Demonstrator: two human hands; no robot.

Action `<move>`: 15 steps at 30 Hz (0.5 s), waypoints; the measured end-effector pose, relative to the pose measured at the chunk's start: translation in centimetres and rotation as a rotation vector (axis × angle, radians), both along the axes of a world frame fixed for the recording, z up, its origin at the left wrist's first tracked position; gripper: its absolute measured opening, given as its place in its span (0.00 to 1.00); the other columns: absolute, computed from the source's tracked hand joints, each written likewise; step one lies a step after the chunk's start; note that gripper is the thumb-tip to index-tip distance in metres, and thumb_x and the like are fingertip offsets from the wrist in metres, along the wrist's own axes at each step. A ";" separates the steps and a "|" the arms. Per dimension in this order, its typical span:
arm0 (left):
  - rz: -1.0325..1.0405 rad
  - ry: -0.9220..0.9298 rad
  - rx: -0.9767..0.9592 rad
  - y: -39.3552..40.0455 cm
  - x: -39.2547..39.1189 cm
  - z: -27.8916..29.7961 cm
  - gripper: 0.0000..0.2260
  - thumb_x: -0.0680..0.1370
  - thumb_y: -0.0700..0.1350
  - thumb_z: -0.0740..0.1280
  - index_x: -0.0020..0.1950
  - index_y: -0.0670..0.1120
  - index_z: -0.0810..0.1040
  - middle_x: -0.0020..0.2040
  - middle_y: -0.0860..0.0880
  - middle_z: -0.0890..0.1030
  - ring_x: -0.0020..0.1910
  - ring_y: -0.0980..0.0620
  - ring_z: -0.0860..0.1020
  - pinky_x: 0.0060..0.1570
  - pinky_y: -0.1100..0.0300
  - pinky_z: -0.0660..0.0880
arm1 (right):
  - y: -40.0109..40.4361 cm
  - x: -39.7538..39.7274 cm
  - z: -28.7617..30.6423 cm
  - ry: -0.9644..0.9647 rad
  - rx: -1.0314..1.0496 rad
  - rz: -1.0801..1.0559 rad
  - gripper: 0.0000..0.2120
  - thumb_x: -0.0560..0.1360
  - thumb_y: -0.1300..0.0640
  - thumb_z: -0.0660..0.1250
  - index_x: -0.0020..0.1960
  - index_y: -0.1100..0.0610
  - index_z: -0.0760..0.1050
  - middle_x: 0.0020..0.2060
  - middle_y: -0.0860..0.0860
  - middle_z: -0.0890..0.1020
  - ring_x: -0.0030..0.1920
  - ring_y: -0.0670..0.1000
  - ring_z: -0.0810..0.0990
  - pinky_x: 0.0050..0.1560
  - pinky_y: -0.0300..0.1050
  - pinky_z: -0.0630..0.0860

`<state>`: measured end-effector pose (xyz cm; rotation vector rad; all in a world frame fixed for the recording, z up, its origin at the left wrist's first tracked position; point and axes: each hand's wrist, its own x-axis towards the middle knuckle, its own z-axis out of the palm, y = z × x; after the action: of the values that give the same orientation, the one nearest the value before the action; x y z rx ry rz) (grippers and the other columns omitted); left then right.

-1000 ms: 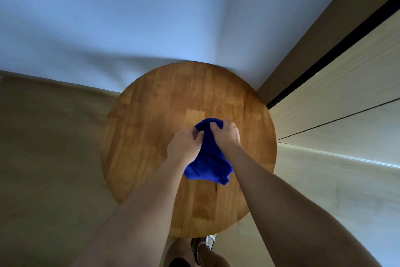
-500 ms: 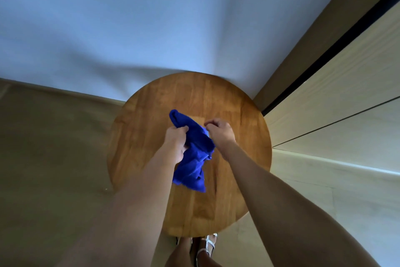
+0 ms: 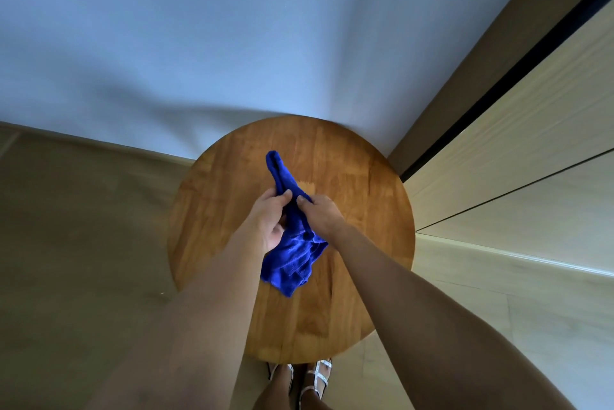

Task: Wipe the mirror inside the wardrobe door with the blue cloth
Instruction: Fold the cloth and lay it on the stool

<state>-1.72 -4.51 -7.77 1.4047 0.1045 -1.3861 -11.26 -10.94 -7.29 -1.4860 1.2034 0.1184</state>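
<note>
Where white wall (image 3: 232,27) meets floor (image 3: 66,227), round wooden table (image 3: 365,210) stands.

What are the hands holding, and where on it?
Both hands hold the blue cloth around its bunched middle: left hand, right hand. Its ends stick out above and below.

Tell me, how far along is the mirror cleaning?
Barely begun. Done: the cloth is picked up, off the round table. In hand: left hand and right hand both grip it, bunched. Left: all the wiping; no mirror is in view yet.
</note>
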 end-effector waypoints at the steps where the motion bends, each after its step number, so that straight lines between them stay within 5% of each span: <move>1: 0.032 -0.011 0.020 0.1 -0.1 0.1 0.10 0.81 0.38 0.57 0.54 0.47 0.77 0.52 0.44 0.81 0.51 0.48 0.80 0.47 0.56 0.75 | -0.1 0.0 0.1 0.010 -0.036 -0.001 0.17 0.80 0.52 0.56 0.35 0.56 0.67 0.34 0.52 0.71 0.33 0.50 0.69 0.36 0.45 0.68; 3: 0.121 -0.039 0.068 0.0 0.0 0.4 0.12 0.81 0.36 0.54 0.52 0.47 0.76 0.50 0.45 0.80 0.48 0.49 0.79 0.49 0.55 0.74 | -0.1 0.0 0.5 0.016 -0.121 -0.012 0.15 0.80 0.54 0.56 0.37 0.55 0.69 0.34 0.50 0.73 0.36 0.51 0.71 0.42 0.49 0.69; 7: 0.150 -0.039 0.091 0.0 0.4 1.3 0.09 0.82 0.40 0.56 0.49 0.48 0.75 0.47 0.46 0.80 0.45 0.50 0.79 0.41 0.59 0.75 | 0.5 0.0 1.9 0.077 -0.392 0.117 0.10 0.80 0.55 0.57 0.58 0.51 0.72 0.46 0.47 0.78 0.47 0.51 0.77 0.53 0.50 0.73; 9: 0.080 -0.052 0.088 0.0 0.5 1.7 0.06 0.80 0.45 0.62 0.51 0.45 0.76 0.48 0.44 0.82 0.46 0.48 0.81 0.40 0.57 0.76 | 1.0 0.4 2.6 0.013 -0.283 0.162 0.10 0.77 0.57 0.60 0.56 0.53 0.75 0.45 0.49 0.79 0.45 0.50 0.78 0.48 0.48 0.77; 12: 0.028 -0.214 0.148 0.4 0.9 1.9 0.07 0.77 0.36 0.63 0.54 0.43 0.77 0.48 0.43 0.81 0.44 0.46 0.80 0.43 0.53 0.77 | 1.1 0.7 3.8 -0.046 0.118 0.062 0.11 0.75 0.65 0.59 0.53 0.57 0.77 0.42 0.50 0.78 0.39 0.47 0.77 0.45 0.44 0.77; 15: -0.008 -0.315 0.181 1.2 1.5 2.7 0.14 0.74 0.31 0.57 0.45 0.48 0.77 0.44 0.46 0.79 0.42 0.47 0.78 0.41 0.55 0.75 | 0.4 0.0 3.9 0.002 0.093 -0.135 0.11 0.75 0.68 0.55 0.49 0.60 0.75 0.51 0.57 0.80 0.42 0.50 0.78 0.46 0.48 0.78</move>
<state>-0.22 -3.32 -5.07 1.7596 0.0182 -1.1671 -11.29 -10.50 -3.36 -1.3203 1.2788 0.0833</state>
